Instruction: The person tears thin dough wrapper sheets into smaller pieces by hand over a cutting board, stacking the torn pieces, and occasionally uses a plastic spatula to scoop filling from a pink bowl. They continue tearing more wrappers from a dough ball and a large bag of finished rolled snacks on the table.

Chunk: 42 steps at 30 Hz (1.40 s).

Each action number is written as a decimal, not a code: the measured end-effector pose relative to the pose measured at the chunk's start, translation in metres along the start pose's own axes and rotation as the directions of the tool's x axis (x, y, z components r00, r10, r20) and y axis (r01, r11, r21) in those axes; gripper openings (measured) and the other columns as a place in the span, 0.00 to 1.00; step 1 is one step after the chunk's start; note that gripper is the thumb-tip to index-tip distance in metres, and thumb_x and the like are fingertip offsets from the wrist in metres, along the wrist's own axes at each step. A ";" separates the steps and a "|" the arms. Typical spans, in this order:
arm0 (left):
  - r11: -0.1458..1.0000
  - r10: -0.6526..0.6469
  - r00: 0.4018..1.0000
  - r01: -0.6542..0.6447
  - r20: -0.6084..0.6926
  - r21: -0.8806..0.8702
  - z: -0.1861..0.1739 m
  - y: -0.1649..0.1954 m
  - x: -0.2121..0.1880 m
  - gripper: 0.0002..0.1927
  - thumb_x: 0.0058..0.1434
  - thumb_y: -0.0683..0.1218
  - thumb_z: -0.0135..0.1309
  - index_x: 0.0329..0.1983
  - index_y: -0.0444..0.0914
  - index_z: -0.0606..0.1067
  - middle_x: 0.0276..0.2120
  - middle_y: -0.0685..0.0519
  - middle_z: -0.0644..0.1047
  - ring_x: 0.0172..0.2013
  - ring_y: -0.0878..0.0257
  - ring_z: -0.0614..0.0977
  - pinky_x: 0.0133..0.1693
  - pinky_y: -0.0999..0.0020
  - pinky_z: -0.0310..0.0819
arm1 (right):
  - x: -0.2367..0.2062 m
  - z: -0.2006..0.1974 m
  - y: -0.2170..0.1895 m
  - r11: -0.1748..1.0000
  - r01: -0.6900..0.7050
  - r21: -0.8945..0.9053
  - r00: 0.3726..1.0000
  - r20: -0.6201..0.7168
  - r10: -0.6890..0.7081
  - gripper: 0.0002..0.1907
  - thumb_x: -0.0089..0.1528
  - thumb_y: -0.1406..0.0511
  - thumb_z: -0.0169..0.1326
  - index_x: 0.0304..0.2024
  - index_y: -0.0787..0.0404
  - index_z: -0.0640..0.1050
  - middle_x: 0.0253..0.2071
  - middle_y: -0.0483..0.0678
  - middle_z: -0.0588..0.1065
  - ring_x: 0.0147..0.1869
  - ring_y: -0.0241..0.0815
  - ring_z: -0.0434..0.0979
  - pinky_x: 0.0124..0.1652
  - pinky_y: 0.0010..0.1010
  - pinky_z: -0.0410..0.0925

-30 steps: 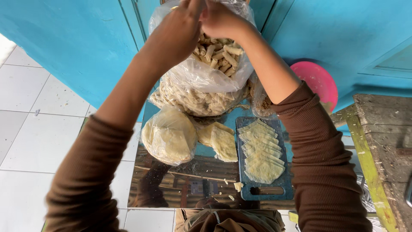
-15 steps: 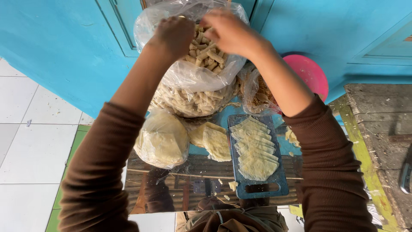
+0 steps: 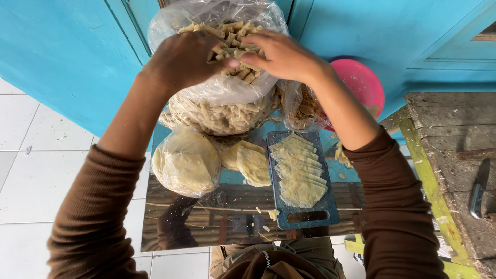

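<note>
Brown-sleeved left hand now lower in view than half second ago, fingers curled closed on rim of large clear plastic bag of pale rolled dough sticks. Small clear bag of flat dough rounds unchanged on mirrored bench. Bag of sticks stands at far edge of bench, against blue wall. Right hand likewise lower, pinching sticks at bag mouth. Blue cutting board with cut dough strips unmoved. Pink plastic bowl behind.

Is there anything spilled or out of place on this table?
Yes: small pale dough crumbs lie scattered on the shiny metal table, beside the blue plastic cutting board rather than on it. Nothing else stands out.
</note>
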<state>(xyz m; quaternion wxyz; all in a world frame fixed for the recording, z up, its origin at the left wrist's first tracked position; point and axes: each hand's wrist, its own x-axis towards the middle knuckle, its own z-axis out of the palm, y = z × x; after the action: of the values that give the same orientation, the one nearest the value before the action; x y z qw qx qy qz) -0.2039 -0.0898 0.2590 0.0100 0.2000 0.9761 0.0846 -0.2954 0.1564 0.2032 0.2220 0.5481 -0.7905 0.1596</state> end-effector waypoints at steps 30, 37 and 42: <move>0.832 -0.168 0.899 -0.090 -0.404 -0.548 0.236 0.189 -0.150 0.09 0.64 0.48 0.58 0.36 0.39 0.73 0.30 0.51 0.79 0.30 0.53 0.82 0.34 0.61 0.75 | -0.244 0.019 -0.059 0.639 -0.541 -0.547 0.759 0.010 0.651 0.14 0.63 0.56 0.59 0.46 0.56 0.80 0.31 0.51 0.80 0.45 0.52 0.80 0.49 0.51 0.67; 0.927 0.021 0.975 -0.102 -0.223 -0.361 0.260 0.195 -0.122 0.15 0.63 0.51 0.59 0.41 0.36 0.71 0.36 0.44 0.78 0.37 0.48 0.83 0.35 0.58 0.78 | -0.253 0.026 -0.052 0.617 -0.660 -0.429 0.701 -0.058 0.711 0.15 0.67 0.59 0.59 0.53 0.58 0.79 0.32 0.54 0.80 0.47 0.56 0.78 0.51 0.54 0.64; 0.929 0.152 0.975 -0.198 -0.164 -0.313 0.267 0.191 -0.112 0.22 0.63 0.53 0.58 0.45 0.31 0.68 0.39 0.40 0.76 0.39 0.45 0.81 0.37 0.56 0.78 | -0.251 0.027 -0.046 0.534 -0.821 -0.203 0.553 -0.049 0.832 0.14 0.61 0.64 0.61 0.49 0.60 0.79 0.34 0.52 0.81 0.41 0.54 0.81 0.40 0.46 0.70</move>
<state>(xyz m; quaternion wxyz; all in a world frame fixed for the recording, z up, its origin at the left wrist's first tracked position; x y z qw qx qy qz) -0.0127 0.0823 0.0269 -0.0316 0.2757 0.9250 0.2594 -0.1816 0.3267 0.0486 0.1534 0.0884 -0.9728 0.1495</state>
